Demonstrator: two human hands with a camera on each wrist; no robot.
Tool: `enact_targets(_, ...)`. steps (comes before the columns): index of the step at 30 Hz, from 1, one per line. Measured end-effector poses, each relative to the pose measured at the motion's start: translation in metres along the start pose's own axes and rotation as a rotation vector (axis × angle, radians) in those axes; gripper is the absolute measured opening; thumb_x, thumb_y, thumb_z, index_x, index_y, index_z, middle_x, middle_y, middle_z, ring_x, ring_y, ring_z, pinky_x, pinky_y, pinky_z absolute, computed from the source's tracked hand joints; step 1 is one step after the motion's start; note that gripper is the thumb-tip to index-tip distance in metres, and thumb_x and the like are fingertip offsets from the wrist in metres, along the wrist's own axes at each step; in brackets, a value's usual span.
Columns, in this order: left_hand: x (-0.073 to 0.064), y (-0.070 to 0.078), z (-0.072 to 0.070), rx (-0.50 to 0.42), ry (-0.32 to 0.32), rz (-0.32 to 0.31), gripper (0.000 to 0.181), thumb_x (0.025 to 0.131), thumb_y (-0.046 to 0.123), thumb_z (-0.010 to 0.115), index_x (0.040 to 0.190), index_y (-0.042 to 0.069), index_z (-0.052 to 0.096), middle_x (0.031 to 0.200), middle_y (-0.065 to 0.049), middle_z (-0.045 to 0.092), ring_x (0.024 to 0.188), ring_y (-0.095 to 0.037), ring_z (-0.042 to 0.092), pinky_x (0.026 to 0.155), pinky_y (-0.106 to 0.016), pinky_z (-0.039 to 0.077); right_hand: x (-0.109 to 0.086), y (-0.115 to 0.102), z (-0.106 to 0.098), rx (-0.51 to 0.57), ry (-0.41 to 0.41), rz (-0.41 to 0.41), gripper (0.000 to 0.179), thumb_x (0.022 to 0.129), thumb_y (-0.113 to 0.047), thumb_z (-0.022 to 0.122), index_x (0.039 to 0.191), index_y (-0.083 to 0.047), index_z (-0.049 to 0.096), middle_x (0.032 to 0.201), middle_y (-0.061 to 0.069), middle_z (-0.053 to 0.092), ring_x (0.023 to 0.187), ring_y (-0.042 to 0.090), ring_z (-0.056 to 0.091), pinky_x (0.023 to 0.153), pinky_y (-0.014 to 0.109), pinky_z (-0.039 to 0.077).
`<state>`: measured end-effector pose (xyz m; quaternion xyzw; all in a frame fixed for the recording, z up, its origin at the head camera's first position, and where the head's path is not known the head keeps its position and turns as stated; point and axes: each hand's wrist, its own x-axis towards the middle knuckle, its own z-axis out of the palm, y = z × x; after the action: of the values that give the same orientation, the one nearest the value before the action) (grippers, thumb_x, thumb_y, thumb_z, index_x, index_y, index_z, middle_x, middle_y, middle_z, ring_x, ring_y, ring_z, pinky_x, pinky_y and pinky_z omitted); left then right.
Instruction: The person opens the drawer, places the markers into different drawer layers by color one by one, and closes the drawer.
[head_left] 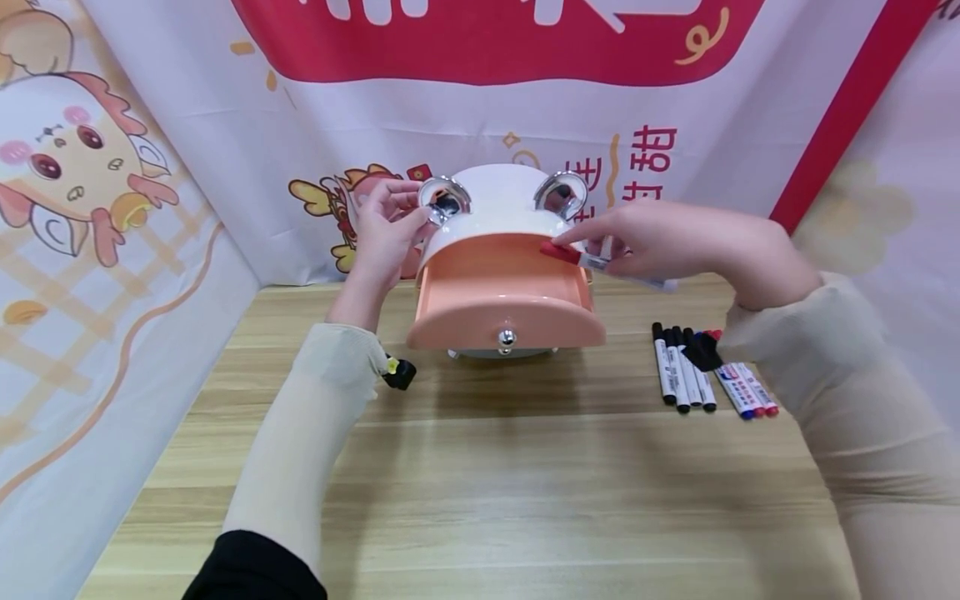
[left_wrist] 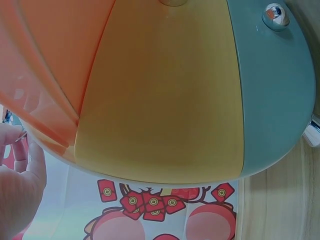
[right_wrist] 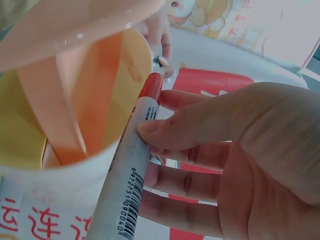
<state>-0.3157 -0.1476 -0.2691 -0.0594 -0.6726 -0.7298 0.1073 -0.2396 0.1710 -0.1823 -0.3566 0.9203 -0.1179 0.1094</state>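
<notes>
A rounded drawer box (head_left: 498,190) with a white shell stands at the back of the table, its peach top drawer (head_left: 457,325) pulled out. Below that, the left wrist view shows a yellow drawer (left_wrist: 165,100) and a teal drawer (left_wrist: 270,80) with a silver knob (left_wrist: 276,17). My left hand (head_left: 382,237) pinches the silver cup-like piece (head_left: 444,197) at the box's upper left. Over the drawer's right side, my right hand (head_left: 656,237) holds a red-capped marker (right_wrist: 131,155) between thumb and fingers, cap toward the drawer. The head view hides most of its barrel.
Several black-capped markers (head_left: 684,375) lie at the table's right, beside several blue- and red-capped markers (head_left: 742,387), under the right sleeve (head_left: 817,350). A second silver piece (head_left: 562,196) tops the box's right side. A printed cloth (head_left: 360,108) hangs close behind.
</notes>
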Motion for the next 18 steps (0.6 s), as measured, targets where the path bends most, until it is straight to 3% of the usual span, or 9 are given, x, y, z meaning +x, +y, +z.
enact_targets(8,0.001,0.001,0.002,-0.018,-0.005,0.005,0.03,0.095,-0.007,0.065,0.119,0.011,0.062,0.117,-0.009,0.06,0.108,-0.022,0.06,0.089,-0.034,0.061,0.014,-0.012,0.002,0.001,0.0,-0.051,0.055,0.092,0.002,0.068,0.145,-0.015,0.06,0.121,0.007,0.067,0.096,0.024,0.064,0.074,0.032,0.061)
enact_targets(13,0.001,0.001,0.002,-0.018,0.005,-0.005,0.03,0.096,-0.007,0.065,0.119,0.012,0.062,0.117,-0.009,0.06,0.108,-0.022,0.06,0.09,-0.034,0.06,0.024,-0.017,0.004,-0.03,0.012,-0.096,0.054,0.093,0.001,0.07,0.144,-0.015,0.061,0.124,0.006,0.067,0.086,0.023,0.061,0.07,0.032,0.057)
enact_targets(18,-0.001,0.001,0.0,-0.013,0.01,-0.013,0.031,0.096,-0.006,0.066,0.12,0.012,0.062,0.118,-0.009,0.06,0.109,-0.022,0.06,0.088,-0.032,0.061,0.035,-0.022,0.006,-0.009,0.012,-0.105,0.053,0.094,0.002,0.068,0.143,-0.018,0.062,0.126,0.004,0.066,0.088,0.023,0.06,0.072,0.033,0.056)
